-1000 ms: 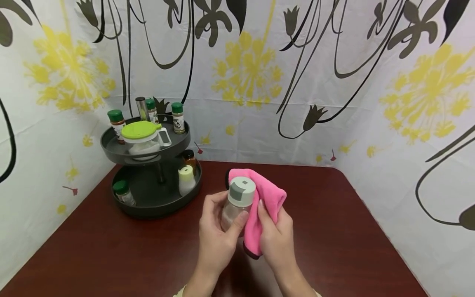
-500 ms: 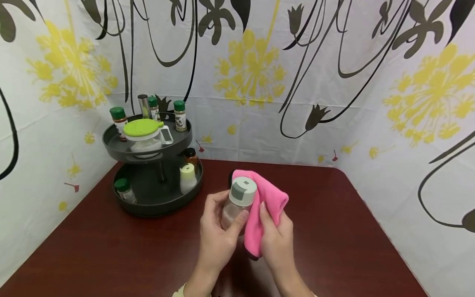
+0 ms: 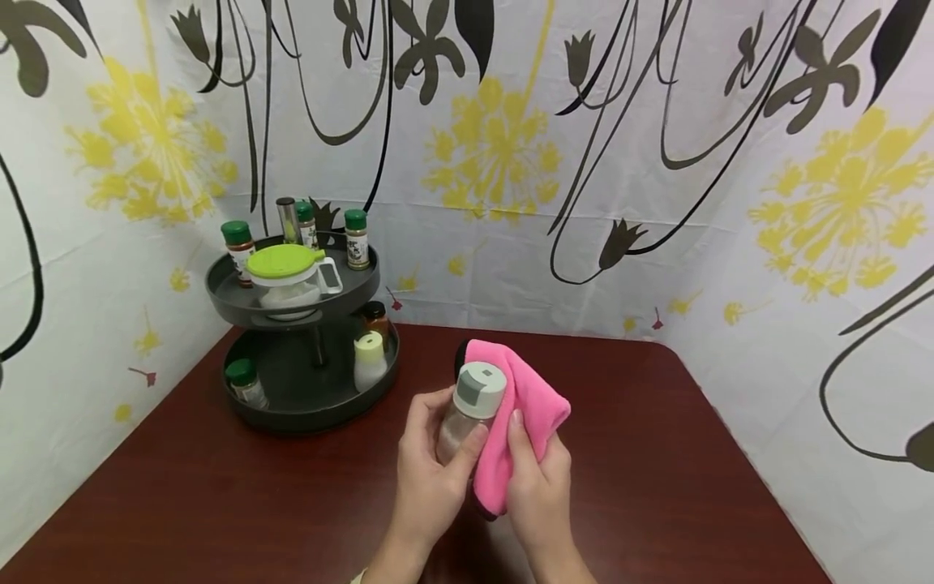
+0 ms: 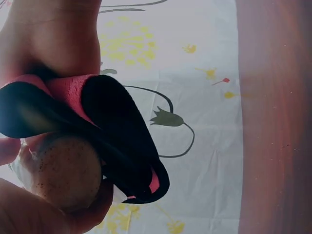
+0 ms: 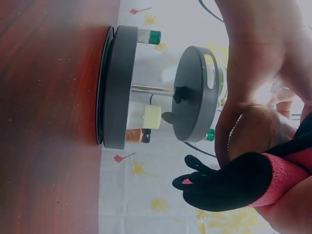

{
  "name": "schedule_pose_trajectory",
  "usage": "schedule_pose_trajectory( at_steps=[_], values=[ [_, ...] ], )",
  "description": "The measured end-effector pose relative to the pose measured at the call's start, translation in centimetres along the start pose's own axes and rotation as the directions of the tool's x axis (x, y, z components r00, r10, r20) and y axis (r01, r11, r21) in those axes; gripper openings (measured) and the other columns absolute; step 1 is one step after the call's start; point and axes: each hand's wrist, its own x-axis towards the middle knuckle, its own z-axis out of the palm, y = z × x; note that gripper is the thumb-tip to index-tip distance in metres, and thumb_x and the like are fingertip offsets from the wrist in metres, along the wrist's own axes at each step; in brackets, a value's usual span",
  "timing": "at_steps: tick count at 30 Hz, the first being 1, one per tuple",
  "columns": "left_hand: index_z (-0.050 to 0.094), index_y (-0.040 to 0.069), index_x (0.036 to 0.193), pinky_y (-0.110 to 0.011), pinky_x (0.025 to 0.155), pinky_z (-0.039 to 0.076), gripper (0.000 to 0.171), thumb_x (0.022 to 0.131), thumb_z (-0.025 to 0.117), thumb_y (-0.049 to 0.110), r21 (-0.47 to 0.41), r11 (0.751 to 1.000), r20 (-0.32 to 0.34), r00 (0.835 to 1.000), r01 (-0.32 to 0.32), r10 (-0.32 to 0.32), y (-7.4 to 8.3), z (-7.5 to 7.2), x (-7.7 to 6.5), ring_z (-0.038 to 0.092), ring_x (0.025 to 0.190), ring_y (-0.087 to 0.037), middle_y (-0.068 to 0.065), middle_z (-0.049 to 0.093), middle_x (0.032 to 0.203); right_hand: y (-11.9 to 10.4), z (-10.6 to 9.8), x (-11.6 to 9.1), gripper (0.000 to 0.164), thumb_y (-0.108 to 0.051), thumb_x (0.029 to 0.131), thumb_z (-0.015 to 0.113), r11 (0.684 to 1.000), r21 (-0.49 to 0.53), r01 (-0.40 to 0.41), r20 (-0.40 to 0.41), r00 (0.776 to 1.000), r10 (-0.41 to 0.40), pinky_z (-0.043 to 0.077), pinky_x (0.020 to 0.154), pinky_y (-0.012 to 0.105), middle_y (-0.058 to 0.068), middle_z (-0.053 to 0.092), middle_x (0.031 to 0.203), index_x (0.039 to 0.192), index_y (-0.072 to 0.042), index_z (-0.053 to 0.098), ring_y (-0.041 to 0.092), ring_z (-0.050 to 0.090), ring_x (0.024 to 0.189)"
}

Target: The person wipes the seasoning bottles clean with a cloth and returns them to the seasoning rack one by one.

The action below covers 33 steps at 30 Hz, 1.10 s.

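My left hand (image 3: 434, 487) grips a clear seasoning jar (image 3: 460, 423) with a pale grey-green cap, tilted a little to the right above the table. Fine powder or grains show through its round base (image 4: 68, 170) in the left wrist view. A folded pink cloth (image 3: 521, 397) with a dark edge lies against the jar's right side. My right hand (image 3: 540, 487) pinches that cloth, thumb on top. From the right wrist view, the cloth's black edging (image 5: 229, 185) hangs beside the jar's base (image 5: 258, 129). The fingers behind the cloth are hidden.
A two-tier dark rotating rack (image 3: 306, 414) stands at the back left. Its upper tier bears green-capped spice jars (image 3: 357, 241) and a green-lidded container (image 3: 284, 272); a yellow-capped bottle (image 3: 370, 365) is below. A patterned curtain (image 3: 496, 276) borders the reddish-brown table (image 3: 657, 454).
The head view has shifted slightly. Both hands keep their holds; the cloth has moved a little along the jar's side, its lower end now further left.
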Motion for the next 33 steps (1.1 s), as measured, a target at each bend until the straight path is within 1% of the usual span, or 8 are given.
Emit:
schedule_pose_trajectory(
  at_steps=[10,15,19,22,25,28,31,33],
  values=[
    [0.058,0.024,0.138,-0.041,0.111,0.055,0.052,0.093,0.081,0.014,0.009,0.999,0.009,0.999,0.031,-0.031,-0.3,-0.3,0.2,0.063,0.130,-0.016,0.006,0.065,0.140,0.4,0.0,-0.3,0.029,-0.020,0.111,0.055,0.999,-0.033,-0.011,-0.009,1.000,0.011,0.058,0.084,0.019,0.014,0.074,0.111,0.131,-0.002,0.067,0.009,0.069,0.095],
    [0.057,0.020,0.139,-0.034,0.112,0.053,0.049,0.096,0.077,0.009,-0.025,0.998,-0.030,0.998,-0.060,0.059,-0.2,-0.4,0.4,0.064,0.128,-0.015,0.004,0.066,0.139,0.9,0.0,-0.5,0.027,-0.016,0.111,0.054,0.999,-0.032,-0.005,0.054,0.999,0.007,0.059,0.079,0.022,0.012,0.074,0.103,0.128,0.001,0.067,0.008,0.070,0.087],
    [0.049,0.016,0.144,-0.037,0.109,0.055,0.044,0.103,0.065,0.013,0.027,0.992,-0.019,0.992,-0.125,0.125,-0.4,-0.1,0.5,0.063,0.126,-0.016,0.002,0.064,0.142,0.2,0.1,-0.5,0.025,-0.015,0.110,0.056,0.999,-0.037,0.017,0.068,0.998,-0.015,0.060,0.077,0.024,0.013,0.074,0.099,0.124,0.001,0.069,0.010,0.071,0.084],
    [0.043,0.016,0.146,-0.045,0.110,0.055,0.044,0.106,0.061,0.020,0.075,0.989,-0.006,0.992,-0.126,0.127,-0.4,0.0,0.6,0.061,0.126,-0.015,0.003,0.061,0.143,-0.8,-0.1,-0.4,0.024,-0.017,0.110,0.058,0.998,-0.046,0.036,0.074,0.997,-0.032,0.059,0.077,0.024,0.013,0.073,0.097,0.121,0.000,0.070,0.011,0.070,0.083],
    [0.045,0.017,0.142,-0.050,0.107,0.055,0.051,0.100,0.070,0.030,0.139,0.985,-0.049,0.993,-0.102,0.110,-0.3,-0.1,0.6,0.061,0.126,-0.014,0.004,0.061,0.140,-1.7,-0.4,-0.8,0.022,-0.016,0.109,0.058,0.998,-0.055,0.027,0.114,0.993,-0.020,0.059,0.074,0.025,0.010,0.073,0.093,0.119,0.000,0.070,0.011,0.069,0.079],
    [0.054,0.018,0.136,-0.047,0.101,0.057,0.053,0.093,0.080,0.032,0.152,0.984,-0.070,0.992,-0.097,0.109,-0.3,-0.2,0.8,0.062,0.119,-0.014,0.004,0.064,0.133,-2.5,-0.8,-0.9,0.022,-0.014,0.109,0.059,0.999,-0.039,0.026,0.113,0.993,-0.021,0.060,0.072,0.026,0.006,0.074,0.091,0.118,0.001,0.071,0.010,0.070,0.078],
    [0.060,0.018,0.134,-0.039,0.097,0.058,0.044,0.095,0.079,0.026,0.129,0.979,-0.021,0.987,-0.157,0.161,-0.4,-0.2,0.7,0.065,0.112,-0.014,0.003,0.067,0.124,-3.5,-1.1,-0.6,0.021,-0.012,0.108,0.059,0.996,-0.003,0.084,0.060,0.995,-0.084,0.060,0.074,0.024,0.002,0.075,0.094,0.119,0.001,0.072,0.011,0.070,0.080],
    [0.062,0.018,0.136,-0.034,0.095,0.059,0.041,0.097,0.076,0.019,0.105,0.967,0.018,0.973,-0.232,0.231,-0.4,-0.1,0.5,0.065,0.109,-0.013,0.001,0.067,0.120,-3.8,-1.2,-0.3,0.021,-0.009,0.107,0.059,0.988,0.019,0.153,0.029,0.988,-0.154,0.060,0.078,0.022,0.001,0.076,0.098,0.119,0.002,0.072,0.011,0.071,0.084]
  ],
)
